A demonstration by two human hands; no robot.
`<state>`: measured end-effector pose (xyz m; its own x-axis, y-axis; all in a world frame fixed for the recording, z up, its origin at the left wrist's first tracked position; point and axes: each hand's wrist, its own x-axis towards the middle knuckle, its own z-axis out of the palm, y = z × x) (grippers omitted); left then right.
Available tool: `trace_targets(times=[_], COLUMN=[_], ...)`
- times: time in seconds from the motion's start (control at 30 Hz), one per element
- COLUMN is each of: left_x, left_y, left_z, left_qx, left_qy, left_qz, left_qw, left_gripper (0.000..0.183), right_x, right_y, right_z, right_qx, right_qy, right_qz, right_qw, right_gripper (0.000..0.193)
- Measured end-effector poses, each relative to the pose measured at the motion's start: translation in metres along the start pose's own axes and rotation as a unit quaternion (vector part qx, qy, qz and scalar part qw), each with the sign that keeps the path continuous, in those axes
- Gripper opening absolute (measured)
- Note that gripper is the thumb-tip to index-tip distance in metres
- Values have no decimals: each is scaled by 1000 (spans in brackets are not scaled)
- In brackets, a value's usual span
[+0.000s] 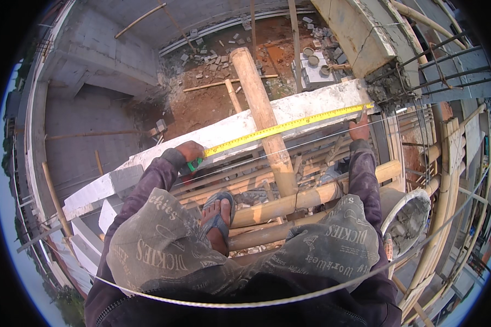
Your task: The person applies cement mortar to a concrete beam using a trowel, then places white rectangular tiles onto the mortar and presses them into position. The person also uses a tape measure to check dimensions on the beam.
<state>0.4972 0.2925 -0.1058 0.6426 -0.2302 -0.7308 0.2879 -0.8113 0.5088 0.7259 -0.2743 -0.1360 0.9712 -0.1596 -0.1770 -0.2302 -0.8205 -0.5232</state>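
A yellow tape measure [305, 121] is stretched along the near edge of a row of white blocks [324, 100], crossing over an upright bamboo pole. My left hand [190, 150] is closed around the tape's green case [195, 163], at the left end of the stretched blade. At the far right end, beside the rough mortar, my right hand [359, 128] holds the blade's tip against the block, its index finger pointing up along it. Part of the case is hidden by my left fingers.
Bamboo scaffold poles [316, 197] lie beneath me, with gaps between them. One sandalled foot [218, 215] rests on them. A bucket of mortar [412, 220] stands at my right. Bare steel bars [442, 68] jut out at the upper right. A thin string [311, 143] runs by the blocks. Rubble lies below.
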Motion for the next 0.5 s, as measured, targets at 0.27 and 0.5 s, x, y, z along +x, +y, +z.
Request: trace_targets(times=[0.27, 0.5], left_x=[1, -2], left_y=[-3, 4], left_z=[2, 0], left_qx=[-2, 12], left_qy=[13, 9], left_qz=[-2, 7], left_qw=[1000, 1000], left_gripper=[34, 34], right_x=[-3, -2], right_y=[-6, -5], right_z=[-2, -2], right_qx=[-5, -4], right_qy=[7, 0], right_qz=[-3, -3], right_qw=[1000, 1000], right_gripper=[90, 91])
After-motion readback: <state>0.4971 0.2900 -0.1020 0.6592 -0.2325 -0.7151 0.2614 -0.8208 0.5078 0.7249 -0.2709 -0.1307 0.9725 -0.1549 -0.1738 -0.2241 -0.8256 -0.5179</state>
